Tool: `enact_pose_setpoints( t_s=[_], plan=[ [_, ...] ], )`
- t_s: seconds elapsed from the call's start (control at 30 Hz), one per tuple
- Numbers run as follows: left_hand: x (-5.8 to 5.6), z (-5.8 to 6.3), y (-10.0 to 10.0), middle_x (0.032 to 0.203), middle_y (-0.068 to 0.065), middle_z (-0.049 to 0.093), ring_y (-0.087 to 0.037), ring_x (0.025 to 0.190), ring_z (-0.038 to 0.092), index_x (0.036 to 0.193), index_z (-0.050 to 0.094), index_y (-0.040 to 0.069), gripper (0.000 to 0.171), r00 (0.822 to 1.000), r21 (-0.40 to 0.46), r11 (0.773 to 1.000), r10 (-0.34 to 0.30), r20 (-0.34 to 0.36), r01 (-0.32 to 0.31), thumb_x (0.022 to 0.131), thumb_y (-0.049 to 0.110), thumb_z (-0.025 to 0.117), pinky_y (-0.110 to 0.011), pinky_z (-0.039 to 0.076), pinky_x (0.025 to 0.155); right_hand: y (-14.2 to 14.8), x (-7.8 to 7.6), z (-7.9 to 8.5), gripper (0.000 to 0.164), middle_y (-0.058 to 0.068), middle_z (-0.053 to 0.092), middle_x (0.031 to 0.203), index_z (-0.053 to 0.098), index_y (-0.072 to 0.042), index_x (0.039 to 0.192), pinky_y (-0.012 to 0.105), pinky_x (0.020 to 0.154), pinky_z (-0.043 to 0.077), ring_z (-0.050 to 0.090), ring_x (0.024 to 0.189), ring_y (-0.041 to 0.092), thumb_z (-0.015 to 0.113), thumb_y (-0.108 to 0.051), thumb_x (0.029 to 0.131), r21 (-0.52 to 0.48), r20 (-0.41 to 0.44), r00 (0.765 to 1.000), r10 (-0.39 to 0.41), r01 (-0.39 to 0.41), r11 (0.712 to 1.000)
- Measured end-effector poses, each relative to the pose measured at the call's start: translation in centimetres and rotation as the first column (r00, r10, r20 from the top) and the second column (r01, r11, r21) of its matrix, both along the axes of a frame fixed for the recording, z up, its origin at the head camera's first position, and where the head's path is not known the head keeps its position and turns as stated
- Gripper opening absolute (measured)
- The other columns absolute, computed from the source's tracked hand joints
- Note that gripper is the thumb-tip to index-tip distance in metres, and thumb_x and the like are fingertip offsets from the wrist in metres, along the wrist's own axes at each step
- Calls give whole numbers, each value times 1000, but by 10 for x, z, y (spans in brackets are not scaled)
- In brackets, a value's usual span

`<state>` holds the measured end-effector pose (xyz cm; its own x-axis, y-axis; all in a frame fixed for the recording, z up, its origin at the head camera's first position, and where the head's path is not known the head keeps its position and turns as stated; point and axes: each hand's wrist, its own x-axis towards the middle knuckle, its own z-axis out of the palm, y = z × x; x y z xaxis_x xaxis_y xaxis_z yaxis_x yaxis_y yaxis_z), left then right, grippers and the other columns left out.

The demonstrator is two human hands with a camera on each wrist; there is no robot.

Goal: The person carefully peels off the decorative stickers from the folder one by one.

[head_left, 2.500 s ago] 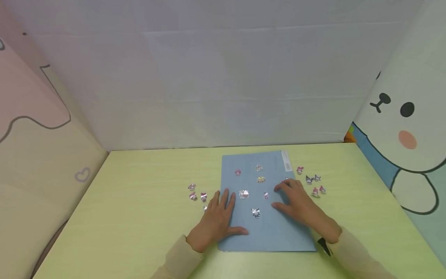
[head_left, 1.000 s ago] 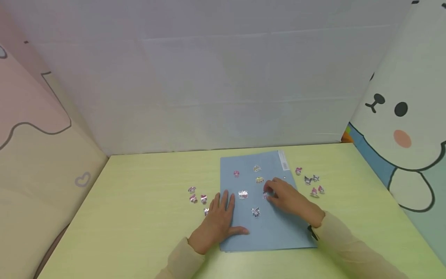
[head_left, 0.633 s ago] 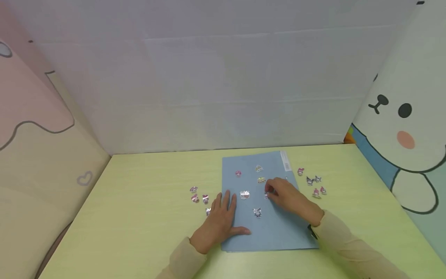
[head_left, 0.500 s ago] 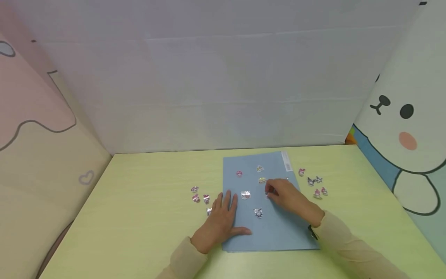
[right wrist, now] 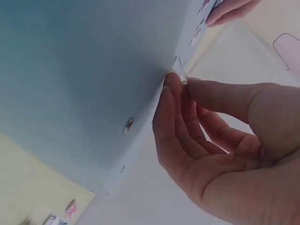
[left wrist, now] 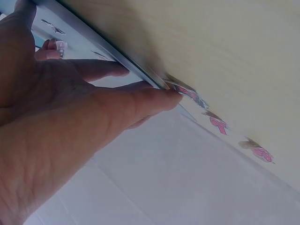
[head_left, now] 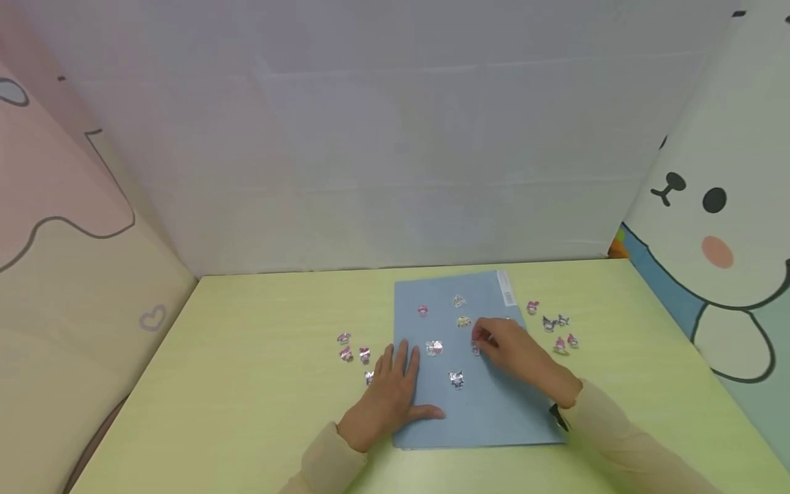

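Note:
A blue folder (head_left: pixel 494 412) with a barcode label lies flat on the table. Several small shiny character stickers are spread over it, among them a silver one (head_left: pixel 456 379), a yellow one (head_left: pixel 463 322) and a pink one (head_left: pixel 422 311). My left hand (head_left: pixel 387 396) rests on the folder's left side, fingers spread and thumb out to the right. Over the folder's right half, my right hand (head_left: pixel 512 350) pinches a small pink sticker (head_left: pixel 475 348) between thumb and fingertips. In the right wrist view the fingertips partly hide this sticker.
Left of the folder several stickers (head_left: pixel 346 354) lie on the pale yellow table (head_left: pixel 265 370), one partly behind my left hand. Another loose group of stickers (head_left: pixel 559 344) is at the folder's right. A white sheet (head_left: pixel 370 171) stands along the table's back edge.
My right hand has moved left from near the folder's right edge to the small pink sticker, and its fingers have closed on it. The left hand has kept its place.

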<state>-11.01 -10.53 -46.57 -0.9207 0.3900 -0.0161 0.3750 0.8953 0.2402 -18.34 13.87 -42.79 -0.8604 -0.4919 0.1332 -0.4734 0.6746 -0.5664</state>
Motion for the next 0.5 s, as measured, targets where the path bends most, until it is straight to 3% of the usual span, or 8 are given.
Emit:
enact_pose_setpoints(
  t_s=[0.5],
  plan=[
    [0,-2,1,157,-32,35,-54,143,34,153,38,-7,110,1000,-4,1000,-2,-4,2,81,67,75,-59,36,112,22,3,-8,10,0,68,87,69,-5,94,29,71,54,60,78,12,72,3,91,-55,-30,999,-43,41,998]
  ],
)
